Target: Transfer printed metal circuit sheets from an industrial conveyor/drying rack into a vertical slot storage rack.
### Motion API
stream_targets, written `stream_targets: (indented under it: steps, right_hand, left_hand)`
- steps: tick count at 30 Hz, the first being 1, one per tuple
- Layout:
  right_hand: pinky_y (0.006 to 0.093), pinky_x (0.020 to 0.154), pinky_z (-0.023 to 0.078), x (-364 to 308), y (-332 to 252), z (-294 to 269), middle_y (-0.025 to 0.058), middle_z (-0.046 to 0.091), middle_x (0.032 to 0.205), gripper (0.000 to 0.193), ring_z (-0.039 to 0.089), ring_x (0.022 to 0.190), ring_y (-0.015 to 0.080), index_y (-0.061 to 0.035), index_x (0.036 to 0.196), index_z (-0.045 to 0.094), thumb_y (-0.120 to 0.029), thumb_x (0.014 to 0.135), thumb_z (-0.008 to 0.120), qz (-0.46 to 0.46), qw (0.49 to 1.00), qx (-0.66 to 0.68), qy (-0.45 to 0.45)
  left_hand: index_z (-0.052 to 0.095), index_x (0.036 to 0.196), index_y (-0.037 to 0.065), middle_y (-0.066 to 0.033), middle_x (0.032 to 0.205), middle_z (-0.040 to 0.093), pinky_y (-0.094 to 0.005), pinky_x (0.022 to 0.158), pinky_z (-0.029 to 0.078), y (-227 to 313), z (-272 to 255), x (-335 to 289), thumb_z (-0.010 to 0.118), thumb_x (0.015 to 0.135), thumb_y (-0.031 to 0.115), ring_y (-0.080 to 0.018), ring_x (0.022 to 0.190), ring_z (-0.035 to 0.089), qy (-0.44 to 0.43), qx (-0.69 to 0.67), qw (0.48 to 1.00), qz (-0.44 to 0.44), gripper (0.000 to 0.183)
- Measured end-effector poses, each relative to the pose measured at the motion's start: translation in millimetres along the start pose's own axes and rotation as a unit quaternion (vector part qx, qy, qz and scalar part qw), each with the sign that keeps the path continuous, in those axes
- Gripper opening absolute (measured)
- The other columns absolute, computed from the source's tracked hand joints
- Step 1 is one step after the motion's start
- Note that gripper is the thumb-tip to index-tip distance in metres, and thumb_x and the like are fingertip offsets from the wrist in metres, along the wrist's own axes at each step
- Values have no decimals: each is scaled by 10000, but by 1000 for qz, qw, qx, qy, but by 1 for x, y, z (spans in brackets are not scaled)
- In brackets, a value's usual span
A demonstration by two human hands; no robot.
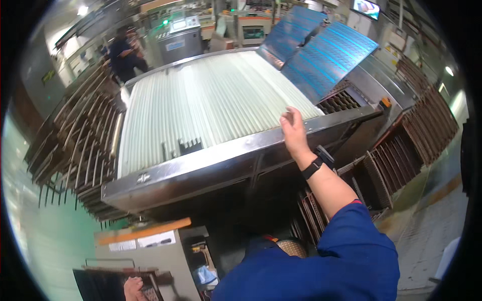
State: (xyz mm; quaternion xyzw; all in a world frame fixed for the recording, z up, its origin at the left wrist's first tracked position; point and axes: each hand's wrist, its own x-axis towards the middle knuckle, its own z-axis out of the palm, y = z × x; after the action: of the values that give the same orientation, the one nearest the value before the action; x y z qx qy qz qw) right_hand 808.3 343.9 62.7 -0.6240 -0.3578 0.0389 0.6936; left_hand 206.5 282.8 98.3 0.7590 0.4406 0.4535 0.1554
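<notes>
My right hand [294, 129] is raised over the front metal rail [241, 145] of a wide conveyor, near its right end. Its fingers are loosely bent and apart, with nothing in them; a dark watch sits on the wrist. Pale, closely set rollers [201, 100] fill the conveyor bed. To the right of this hand, two shiny blue panels [331, 57] lean at a slant by the conveyor's end. At the lower left, my left hand [133, 288] is closed at the edge of a dark rack [98, 283]; its fingers are partly hidden.
Brown slotted racks [401, 145] stand on the right, and more racks with long prongs [80, 130] on the left. A grey cabinet [175, 266] with open shelves stands below the conveyor. Behind it are a control console [178, 42] and a person in dark clothes [125, 55].
</notes>
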Motion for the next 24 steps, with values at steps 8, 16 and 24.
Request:
stream_targets:
  steps: [8, 16, 24]
  right_hand:
    - [286, 757, 441, 173, 75, -213, 6, 528, 985, 352, 500, 876, 111, -65, 1236, 501, -262, 952, 571, 62, 945, 84, 310]
    - [313, 789, 447, 249, 90, -200, 13, 627, 882, 233, 558, 830, 152, -46, 989, 615, -278, 969, 618, 8, 973, 37, 227]
    - [415, 685, 491, 210, -17, -129, 201, 642, 852, 197, 612, 751, 317, 27, 940, 631, -167, 948, 592, -251, 935, -228, 107]
  left_hand:
    - [653, 1110, -24, -158, 1080, 672, -376, 903, 509, 15, 109, 85, 496, 1004, 156, -282, 977, 640, 8, -35, 996, 86, 262]
    - [595, 1193, -53, -178, 1115, 658, -399, 919, 486, 34, 230, 168, 449, 1026, 203, -265, 957, 627, -67, -266, 962, -22, 338]
    - [588, 1162, 28, -104, 1111, 637, -353, 968, 451, 54, 313, 223, 392, 1046, 395, -205, 1066, 603, -150, -383, 909, -67, 432]
